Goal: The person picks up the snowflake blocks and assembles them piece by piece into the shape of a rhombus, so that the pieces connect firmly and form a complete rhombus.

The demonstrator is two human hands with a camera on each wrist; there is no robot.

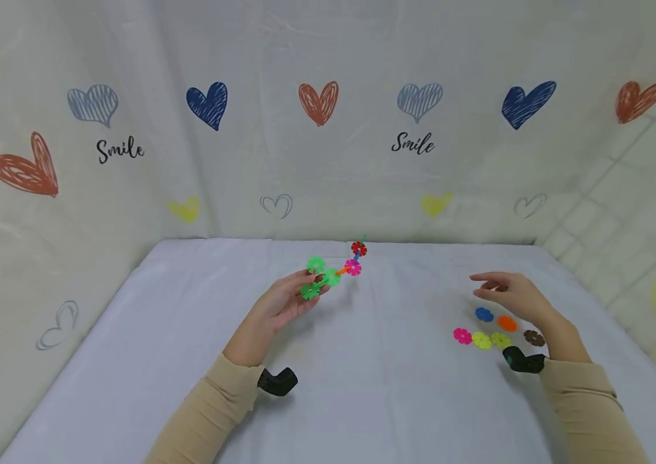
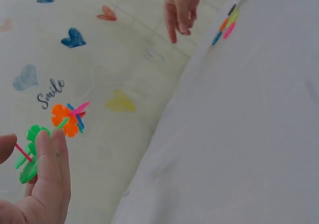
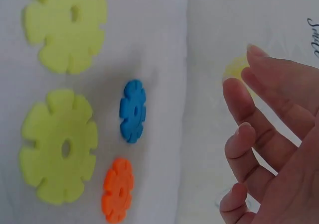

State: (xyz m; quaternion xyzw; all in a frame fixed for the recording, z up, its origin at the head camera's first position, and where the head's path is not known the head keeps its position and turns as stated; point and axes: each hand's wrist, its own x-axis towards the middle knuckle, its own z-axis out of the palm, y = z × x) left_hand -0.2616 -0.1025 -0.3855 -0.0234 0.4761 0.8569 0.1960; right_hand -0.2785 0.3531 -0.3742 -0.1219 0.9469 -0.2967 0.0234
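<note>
My left hand (image 1: 289, 301) holds a chain of interlocking snowflake discs (image 1: 332, 277) between thumb and fingers, raised over the table's left-middle. Green discs sit nearest the fingers; orange, pink, blue and red ones reach out to the far right. In the left wrist view, an orange disc (image 2: 61, 115) shows beyond the fingertips, and a thin pink-red disc stands edge-on by the thumb. My right hand (image 1: 510, 295) hovers with loosely bent fingers and nothing in them. Just below it on the cloth lie a blue disc (image 1: 484, 314) and an orange disc (image 1: 507, 323).
Near the right wrist lie a pink disc (image 1: 463, 336), two yellow-green discs (image 3: 59, 147) and a brown disc (image 1: 534, 338). White cloth (image 1: 386, 386) covers the table. Behind it hangs a pale curtain (image 1: 363, 174) printed with hearts. A black wrist camera (image 1: 278, 381) sits at the left cuff.
</note>
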